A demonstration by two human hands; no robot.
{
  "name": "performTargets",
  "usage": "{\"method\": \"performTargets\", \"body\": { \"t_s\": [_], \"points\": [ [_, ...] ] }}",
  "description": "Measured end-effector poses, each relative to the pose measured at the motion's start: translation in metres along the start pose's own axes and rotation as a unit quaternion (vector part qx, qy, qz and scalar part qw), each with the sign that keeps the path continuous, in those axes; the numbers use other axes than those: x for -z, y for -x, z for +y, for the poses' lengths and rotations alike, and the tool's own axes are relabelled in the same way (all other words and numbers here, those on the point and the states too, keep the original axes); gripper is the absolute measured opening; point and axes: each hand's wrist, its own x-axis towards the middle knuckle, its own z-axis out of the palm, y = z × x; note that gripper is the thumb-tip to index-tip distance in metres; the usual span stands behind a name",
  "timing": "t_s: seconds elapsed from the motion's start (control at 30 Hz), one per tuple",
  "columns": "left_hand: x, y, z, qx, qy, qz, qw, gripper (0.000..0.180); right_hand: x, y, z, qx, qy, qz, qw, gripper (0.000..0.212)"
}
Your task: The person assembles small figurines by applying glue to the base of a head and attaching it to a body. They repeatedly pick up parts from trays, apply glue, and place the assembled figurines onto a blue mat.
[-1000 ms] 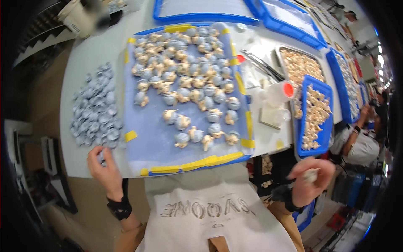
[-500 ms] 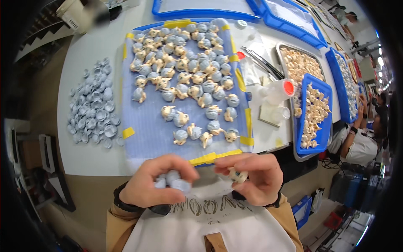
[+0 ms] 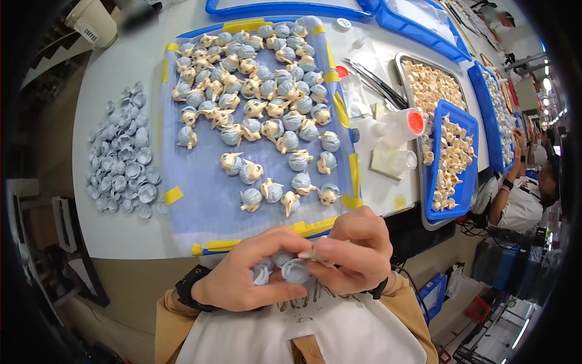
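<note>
Held in my left hand are several hollow blue-grey doll hair shells, cupped between thumb and fingers. My right hand pinches a small cream doll face piece at the rim of these shells, mostly covered by fingers. Both hands meet just below the near edge of a cloth-lined tray with yellow tape. Many assembled doll heads, cream faces with blue-grey hair, lie on its cloth. To the left, a heap of loose hair shells rests on the white table.
Right of the tray stand a clear bottle with a red cap and black tweezers. A blue tray of cream pieces overlaps a metal tray. A cup stands far left. A co-worker sits at right.
My right hand has moved left, bringing the face piece to the hair shells in my left hand. Before, the hands were apart. The view has shifted slightly.
</note>
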Motion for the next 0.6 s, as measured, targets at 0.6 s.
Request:
{"method": "performTargets", "body": {
  "t_s": [0.6],
  "points": [
    [-0.005, 0.01, -0.013, 0.001, 0.047, 0.07, 0.996, 0.032, 0.068, 0.015, -0.004, -0.161, -0.019, 0.236, 0.958, 0.026]
  ]
}}
